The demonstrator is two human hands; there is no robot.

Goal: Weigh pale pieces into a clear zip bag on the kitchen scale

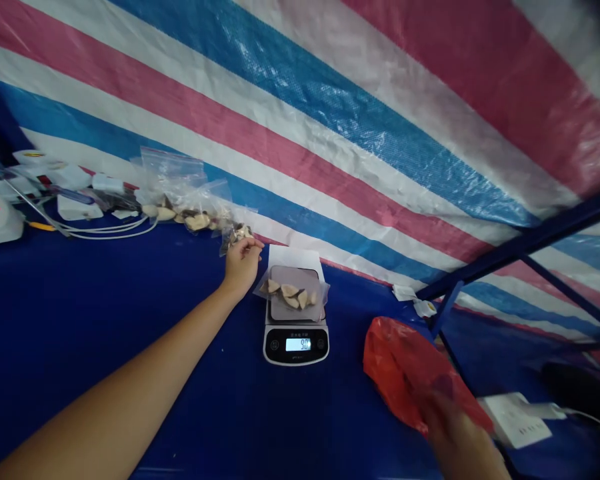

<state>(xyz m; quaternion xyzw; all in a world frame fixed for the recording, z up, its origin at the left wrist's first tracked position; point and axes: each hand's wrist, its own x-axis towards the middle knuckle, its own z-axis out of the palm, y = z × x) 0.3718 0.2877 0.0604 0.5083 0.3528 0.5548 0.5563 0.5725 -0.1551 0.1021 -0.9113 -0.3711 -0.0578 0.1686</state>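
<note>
My left hand (244, 265) reaches to the back of the blue table, fingers pinched at a small clear plastic bag (237, 233) of pale and dark pieces. Just right of it stands a white digital scale (296, 355), its lit display showing what looks like 90. Across the scale's platform lies a flat clear zip bag (293, 295) holding several pale, wedge-like pieces with dark edges. At the lower right, my right hand (460, 433) is at a crumpled red plastic bag (395, 367). Motion blur smears its fingers, and its grip is unclear.
More clear bags of pieces (190, 210) line the back left. Beyond them are white cables (115, 230), small white boxes and a white device (0, 219). A striped tarp (300, 133) rises behind. At right are a blue metal frame (480, 267) and a white power strip (517, 420).
</note>
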